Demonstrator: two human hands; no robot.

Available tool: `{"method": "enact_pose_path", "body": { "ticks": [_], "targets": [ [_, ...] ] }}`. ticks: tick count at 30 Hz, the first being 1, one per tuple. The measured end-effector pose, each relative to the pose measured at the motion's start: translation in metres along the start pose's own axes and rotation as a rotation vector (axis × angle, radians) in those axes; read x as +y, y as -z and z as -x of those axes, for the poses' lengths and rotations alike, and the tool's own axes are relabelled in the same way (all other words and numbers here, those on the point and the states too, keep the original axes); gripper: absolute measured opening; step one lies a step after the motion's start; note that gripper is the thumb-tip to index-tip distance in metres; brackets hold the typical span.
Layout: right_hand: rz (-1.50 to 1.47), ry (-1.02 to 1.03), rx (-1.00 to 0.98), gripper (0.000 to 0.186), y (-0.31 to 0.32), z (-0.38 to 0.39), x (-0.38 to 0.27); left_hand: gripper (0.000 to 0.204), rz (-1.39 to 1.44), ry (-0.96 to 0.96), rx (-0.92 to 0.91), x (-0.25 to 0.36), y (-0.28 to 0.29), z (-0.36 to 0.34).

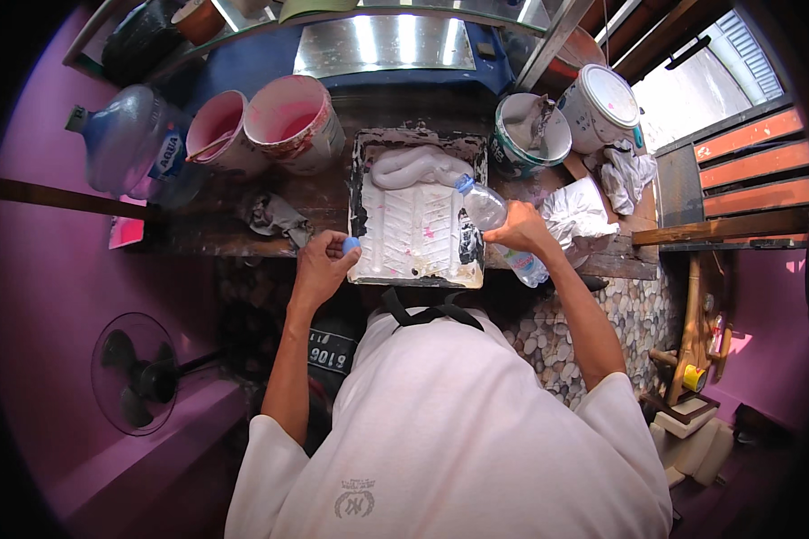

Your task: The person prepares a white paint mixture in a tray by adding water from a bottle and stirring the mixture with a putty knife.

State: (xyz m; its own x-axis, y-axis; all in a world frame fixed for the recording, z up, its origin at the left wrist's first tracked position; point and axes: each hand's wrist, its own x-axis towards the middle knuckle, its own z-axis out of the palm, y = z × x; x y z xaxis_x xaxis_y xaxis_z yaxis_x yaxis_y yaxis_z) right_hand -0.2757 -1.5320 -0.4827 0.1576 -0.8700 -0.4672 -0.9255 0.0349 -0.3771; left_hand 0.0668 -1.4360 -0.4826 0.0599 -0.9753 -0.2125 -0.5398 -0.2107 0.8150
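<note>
My left hand (318, 262) pinches a small light-blue bottle cap (351, 244) beside the near left corner of the paint tray (357, 193). In my right hand (523, 227) is a clear plastic bottle (484, 207), gripped around its middle. It lies tilted over the tray's right edge, its blue neck pointing up and left toward the white paint. A thick folded mass of white paint (421, 168) rests in the far end of the tray. The tray's ribbed slope is smeared white with pink specks. How much the bottle holds cannot be made out.
Two pink-stained buckets (297, 121) and a large blue water jug (135, 139) stand at the left. A white-and-green bucket (530, 135) and a lidded pail (600, 108) stand at the right, near crumpled rags (627, 175). A fan (139, 373) is at lower left.
</note>
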Motion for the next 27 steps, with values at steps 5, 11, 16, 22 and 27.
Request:
{"method": "enact_pose_path", "body": {
  "ticks": [5,11,16,22,27],
  "targets": [
    [0.078,-0.068,0.019,0.067,0.006,-0.02,-0.001,0.027,0.012,0.128,0.131,-0.042,0.012,0.027],
    [0.167,-0.119,-0.11,0.065,0.013,-0.043,-0.011,0.027,0.059,0.176,0.162,-0.064,0.011,0.035],
    [0.186,-0.091,-0.109,0.061,0.01,-0.055,-0.008,0.028,0.087,0.155,0.16,-0.064,0.008,0.027],
    [0.185,-0.09,-0.066,0.06,0.01,-0.061,-0.017,0.03,0.088,0.136,0.145,-0.065,0.01,0.022],
    [0.213,-0.106,-0.121,0.061,0.014,-0.065,-0.029,0.029,0.071,0.158,0.12,-0.065,0.011,0.023]
  ]
}}
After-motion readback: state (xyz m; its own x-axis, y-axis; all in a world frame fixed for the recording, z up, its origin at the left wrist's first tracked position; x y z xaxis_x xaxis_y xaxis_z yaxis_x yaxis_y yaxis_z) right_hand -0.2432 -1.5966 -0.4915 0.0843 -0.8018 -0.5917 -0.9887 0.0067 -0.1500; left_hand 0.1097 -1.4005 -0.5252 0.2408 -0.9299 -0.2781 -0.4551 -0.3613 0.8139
